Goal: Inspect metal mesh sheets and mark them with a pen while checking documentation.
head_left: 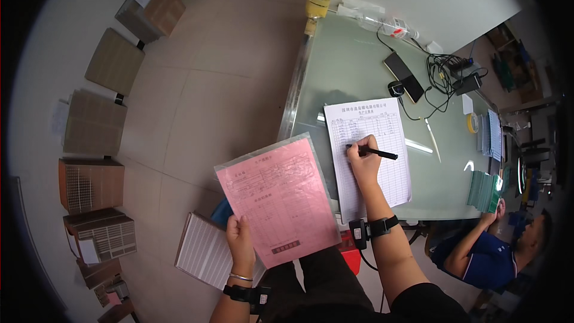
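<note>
Pink paper in a clear plastic sleeve, a printed form (280, 200), was pinched at its lower left corner by the person's left hand (240, 240), fingers closed on the edge and thumb on top. It was held tilted in the air above the lap, just short of the near edge of the bench (335, 66), overlapping the bench's metal rim. A watch-like band and a thin bracelet sat on that wrist.

From the head camera, the right hand (363, 161) was clenched around a black pen (378, 154), whose tip met a white ruled sheet (369, 152) lying flat on the pale green glass top of the bench. The sheet lay just right of the pink form, with its lower edge near the bench's front. A black strap with a small device was fastened on the right wrist.

Farther back on the bench stood a yellow pen holder (318, 5) at the far left corner, a clear plastic bottle (382, 24) lying on its side beside it, a dark phone (404, 76) and a tangle of black cables (442, 75). A roll of yellow tape (472, 122) lay toward the right, near stacks of green boards (483, 190).

At the bench's right end another person in a blue shirt (487, 260) sat with one hand on those boards.

On the tiled floor (197, 101) to the left, brown cardboard boxes (89, 182) of packed parts curved in a row, and a white ribbed tray (206, 251) rested beneath the left hand.
</note>
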`<state>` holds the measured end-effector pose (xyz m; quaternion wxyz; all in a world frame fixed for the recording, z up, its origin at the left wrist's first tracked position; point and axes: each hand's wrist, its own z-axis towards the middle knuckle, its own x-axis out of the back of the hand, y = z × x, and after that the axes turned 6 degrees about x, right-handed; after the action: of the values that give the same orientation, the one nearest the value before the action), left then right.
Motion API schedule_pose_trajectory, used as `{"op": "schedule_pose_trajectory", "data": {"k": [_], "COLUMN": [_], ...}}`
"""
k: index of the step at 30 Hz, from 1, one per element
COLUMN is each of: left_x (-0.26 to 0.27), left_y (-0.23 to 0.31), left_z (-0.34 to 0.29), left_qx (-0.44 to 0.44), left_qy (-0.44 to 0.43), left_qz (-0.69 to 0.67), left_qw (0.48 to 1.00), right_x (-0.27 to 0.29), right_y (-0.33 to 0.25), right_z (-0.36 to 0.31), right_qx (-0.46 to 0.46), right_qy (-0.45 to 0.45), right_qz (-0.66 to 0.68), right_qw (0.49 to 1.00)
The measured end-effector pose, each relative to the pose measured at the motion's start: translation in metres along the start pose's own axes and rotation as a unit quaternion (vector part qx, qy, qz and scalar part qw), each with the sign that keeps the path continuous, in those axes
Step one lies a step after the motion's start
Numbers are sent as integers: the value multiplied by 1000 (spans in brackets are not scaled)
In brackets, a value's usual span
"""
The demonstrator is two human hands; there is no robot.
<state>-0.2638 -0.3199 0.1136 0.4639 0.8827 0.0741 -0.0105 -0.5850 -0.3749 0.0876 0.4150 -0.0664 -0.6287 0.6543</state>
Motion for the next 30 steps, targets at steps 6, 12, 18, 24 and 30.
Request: {"op": "schedule_pose_trajectory", "data": {"k": [6,12,18,24,30], "left_x": [-3,0,-6,-2,-5], "left_y": [0,1,3,1,1], "left_z": [0,-3,-5,-6,-6], "left_qx": [-7,0,12,9,18], "left_qy": [11,5,19,13,8], "left_qz": [9,6,4,-15,11], "left_qw": [1000,1000,1000,1000,1000], "right_x": [-1,-2,4,19,20], "right_y": [3,6,7,0,9], "right_z": [1,0,1,10,9], "right_qx": [-21,-36,-61,-78,-8], "right_qy": [11,0,10,-10,23], "right_qz": [28,38,90,125,51], "right_qw": [999,999,994,989,998]}}
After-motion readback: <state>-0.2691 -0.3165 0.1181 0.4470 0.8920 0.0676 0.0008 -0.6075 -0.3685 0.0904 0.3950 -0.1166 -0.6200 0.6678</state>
